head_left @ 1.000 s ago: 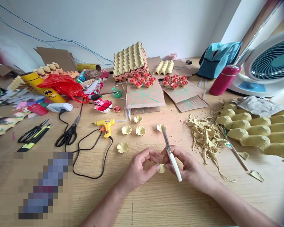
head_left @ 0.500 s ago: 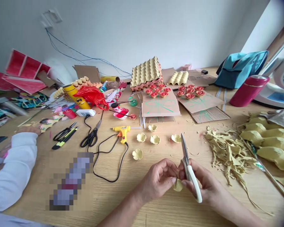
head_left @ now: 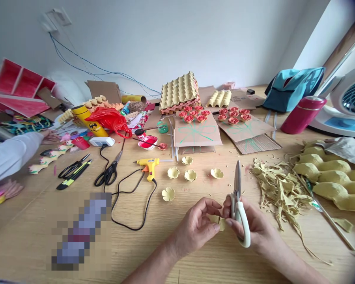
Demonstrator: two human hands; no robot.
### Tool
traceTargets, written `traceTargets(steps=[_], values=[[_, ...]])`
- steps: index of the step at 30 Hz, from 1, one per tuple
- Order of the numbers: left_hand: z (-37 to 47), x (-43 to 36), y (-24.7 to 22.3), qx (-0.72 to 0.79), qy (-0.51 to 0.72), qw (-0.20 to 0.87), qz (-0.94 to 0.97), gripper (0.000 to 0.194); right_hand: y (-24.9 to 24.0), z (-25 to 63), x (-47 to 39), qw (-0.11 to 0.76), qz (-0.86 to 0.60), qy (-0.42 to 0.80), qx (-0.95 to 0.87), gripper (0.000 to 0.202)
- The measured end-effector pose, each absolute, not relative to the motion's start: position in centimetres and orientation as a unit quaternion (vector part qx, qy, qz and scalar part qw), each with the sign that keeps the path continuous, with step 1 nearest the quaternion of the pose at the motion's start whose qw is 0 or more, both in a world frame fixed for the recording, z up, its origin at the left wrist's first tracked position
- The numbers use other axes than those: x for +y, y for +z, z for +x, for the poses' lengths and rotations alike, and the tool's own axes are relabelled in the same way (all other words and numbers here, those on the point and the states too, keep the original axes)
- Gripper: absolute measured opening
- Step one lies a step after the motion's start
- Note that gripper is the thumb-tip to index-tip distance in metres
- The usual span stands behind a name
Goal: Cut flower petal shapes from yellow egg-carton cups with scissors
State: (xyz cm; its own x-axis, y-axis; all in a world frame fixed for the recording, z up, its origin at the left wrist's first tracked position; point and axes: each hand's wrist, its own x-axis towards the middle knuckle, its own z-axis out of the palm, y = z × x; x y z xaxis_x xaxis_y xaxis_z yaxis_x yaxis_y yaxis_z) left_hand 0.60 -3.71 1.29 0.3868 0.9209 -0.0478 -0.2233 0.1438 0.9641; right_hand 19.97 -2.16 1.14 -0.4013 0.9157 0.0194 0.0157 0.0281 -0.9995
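One pale piece (head_left: 222,225) seems held between left hand (head_left: 198,223) and right hand (head_left: 251,221).

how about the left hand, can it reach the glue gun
Likely yes, if the left hand releases the small yellowish piece; a flower cup towards the glue gun looks low enough to pass over.

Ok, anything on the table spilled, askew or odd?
Loose yellowish scraps lie heaped directly on the tabletop at right, untidy strands trailing. The egg-tray stack at back looks tilted. A pixelated patch, lower left, hides what's there.
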Motion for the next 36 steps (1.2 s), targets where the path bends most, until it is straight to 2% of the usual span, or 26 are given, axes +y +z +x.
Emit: traceTargets(steps=[6,13,20,24,31,36], values=[[1.3,-3.8,0.6,0.341,0.429,0.690,0.474,0.037,1.1,20.0,-2.6,0.410,-0.390,0.568,-0.598,0.029],[0.9,-3.5,1.3,0.329,0.449,0.695,0.455,0.031,1.5,20.0,-2.2,0.395,-0.378,0.582,-0.601,0.031],[0.8,-3.3,1.0,0.320,0.442,0.727,0.417,0.050,1.4,19.4,-2.3,0.411,-0.384,0.576,-0.593,0.031],[0.9,-3.4,0.6,0.338,0.438,0.723,0.414,0.047,1.5,19.3,-2.4,0.414,-0.380,0.577,-0.592,0.031],[0.3,-3.4,1.4,0.331,0.467,0.734,0.366,0.047,2.1,19.7,-2.4,0.376,-0.363,0.569,-0.635,0.023],[-0.4,-3.0,2.1,0.316,0.497,0.734,0.340,0.049,2.9,20.6,-2.1,0.298,-0.380,0.493,-0.724,0.021]])
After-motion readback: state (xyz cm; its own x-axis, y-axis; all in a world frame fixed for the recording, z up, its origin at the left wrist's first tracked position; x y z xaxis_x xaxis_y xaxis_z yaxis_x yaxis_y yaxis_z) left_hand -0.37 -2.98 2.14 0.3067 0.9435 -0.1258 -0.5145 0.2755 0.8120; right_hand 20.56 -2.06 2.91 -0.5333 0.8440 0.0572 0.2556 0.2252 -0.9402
